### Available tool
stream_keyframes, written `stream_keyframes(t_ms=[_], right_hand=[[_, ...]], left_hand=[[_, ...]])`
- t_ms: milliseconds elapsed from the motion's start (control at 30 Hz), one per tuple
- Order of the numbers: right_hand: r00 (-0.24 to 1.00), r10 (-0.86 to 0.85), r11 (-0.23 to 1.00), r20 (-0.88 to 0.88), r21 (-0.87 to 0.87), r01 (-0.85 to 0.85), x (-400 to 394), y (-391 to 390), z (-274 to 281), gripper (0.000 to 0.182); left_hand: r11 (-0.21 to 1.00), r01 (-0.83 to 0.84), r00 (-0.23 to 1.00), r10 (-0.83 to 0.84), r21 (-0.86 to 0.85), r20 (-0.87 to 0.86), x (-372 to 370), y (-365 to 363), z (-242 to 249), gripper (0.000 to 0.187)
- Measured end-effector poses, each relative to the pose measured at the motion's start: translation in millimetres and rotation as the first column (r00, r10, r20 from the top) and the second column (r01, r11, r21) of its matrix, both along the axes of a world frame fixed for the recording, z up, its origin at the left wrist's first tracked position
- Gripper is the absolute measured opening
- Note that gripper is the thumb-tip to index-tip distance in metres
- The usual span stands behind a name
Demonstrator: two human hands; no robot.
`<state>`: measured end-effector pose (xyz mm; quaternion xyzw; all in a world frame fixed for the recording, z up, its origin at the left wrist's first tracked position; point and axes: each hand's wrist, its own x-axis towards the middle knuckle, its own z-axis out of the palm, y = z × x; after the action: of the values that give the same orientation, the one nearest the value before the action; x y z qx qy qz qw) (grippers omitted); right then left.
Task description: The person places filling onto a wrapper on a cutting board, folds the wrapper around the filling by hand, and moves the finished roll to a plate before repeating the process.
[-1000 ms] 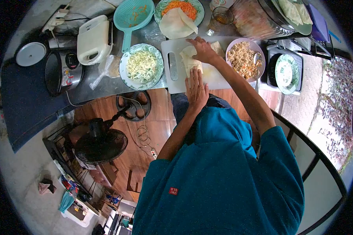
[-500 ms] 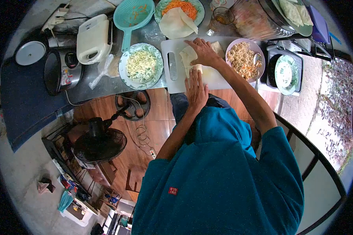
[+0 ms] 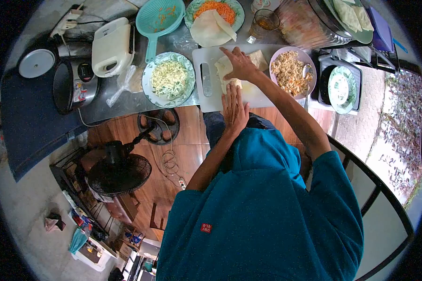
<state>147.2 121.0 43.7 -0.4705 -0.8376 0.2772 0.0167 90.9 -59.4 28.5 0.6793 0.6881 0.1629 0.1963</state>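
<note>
Though under right hand [image 3: 242, 65], wrapper [image 3: 258, 59] barer.

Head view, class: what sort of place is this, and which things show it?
Probably a kitchen, perhaps a home one: a cutting board, a colander and shredded orange food suggest it.

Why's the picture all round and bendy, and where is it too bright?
The head view shows black corners and a bowed dark rail, probably from a wide lens; in the head view, the ground outside is brightest, partly washed white; in the head view, the left hand and right hand look fairly clear.
</note>
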Motion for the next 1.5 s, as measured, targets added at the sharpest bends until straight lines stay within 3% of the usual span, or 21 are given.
stream_keyframes(t_ms=[167,233,333,467,533,567,633,733,833,967,1033,1167,1333,1433,1500], right_hand=[[0.972,-0.140,0.980,-0.187,-0.167,0.109,3.3,13.3,-8.7,0.106],[0.944,-0.184,0.971,-0.274,-0.199,0.131,6.0,20.4,-10.3,0.087],[0.978,-0.129,0.953,-0.165,-0.292,0.076,8.3,30.9,-11.3,0.074],[0.981,-0.157,0.975,-0.112,-0.175,0.136,8.2,25.4,-23.8,0.063],[0.986,-0.101,0.995,-0.129,-0.029,0.098,8.8,26.8,-25.3,0.058],[0.987,-0.099,0.995,-0.127,-0.030,0.096,11.7,28.3,-25.6,0.058],[0.936,-0.061,0.981,-0.346,-0.194,-0.007,17.0,32.7,-13.8,0.059],[0.951,-0.054,0.940,-0.303,-0.336,-0.054,17.3,35.5,0.7,0.069],[0.955,0.048,0.927,-0.292,-0.342,-0.151,10.1,35.6,5.3,0.073],[0.948,0.124,0.936,-0.294,-0.281,-0.210,5.5,35.4,-5.4,0.075],[0.917,0.220,0.955,-0.334,-0.116,-0.271,3.4,33.1,-9.6,0.072],[0.933,0.143,0.957,-0.329,-0.194,-0.216,4.0,36.1,-3.0,0.068],[0.944,0.286,0.958,-0.161,0.024,-0.286,11.8,28.1,12.1,0.058],[0.919,0.273,0.951,-0.285,-0.063,-0.302,10.3,31.3,11.6,0.053],[0.925,0.263,0.955,-0.274,-0.066,-0.290,10.5,29.3,11.6,0.051]], left_hand=[[1.000,0.000,1.000,0.000,0.020,0.006,0.4,-0.1,0.3,0.076],[1.000,-0.004,1.000,0.003,0.026,0.006,-0.4,0.2,3.1,0.076],[1.000,0.005,1.000,-0.005,0.016,-0.003,0.4,-1.6,2.0,0.075],[1.000,0.000,1.000,-0.001,0.025,0.011,-0.1,-0.2,1.1,0.074],[1.000,0.000,1.000,0.000,0.017,0.010,0.4,0.2,2.4,0.073],[1.000,0.002,1.000,-0.002,0.019,0.003,0.4,0.2,2.6,0.074],[1.000,0.000,1.000,0.000,0.019,-0.003,-0.1,-2.0,2.8,0.074],[1.000,-0.007,1.000,0.007,0.011,0.007,1.1,0.9,2.8,0.075],[1.000,-0.010,1.000,0.010,0.022,0.007,-0.5,0.7,3.4,0.076],[1.000,-0.003,1.000,0.002,0.029,0.011,1.3,-0.5,2.7,0.076],[0.999,-0.004,1.000,0.004,0.033,0.006,0.7,-0.5,2.0,0.076],[1.000,-0.005,1.000,0.004,0.029,0.024,0.4,1.1,2.2,0.075],[1.000,-0.005,1.000,0.005,0.026,0.018,-0.4,1.3,2.4,0.075],[1.000,-0.007,1.000,0.007,0.015,0.023,-0.1,3.0,4.2,0.075],[0.999,0.002,1.000,-0.001,0.043,-0.030,-0.7,4.8,3.6,0.076]])
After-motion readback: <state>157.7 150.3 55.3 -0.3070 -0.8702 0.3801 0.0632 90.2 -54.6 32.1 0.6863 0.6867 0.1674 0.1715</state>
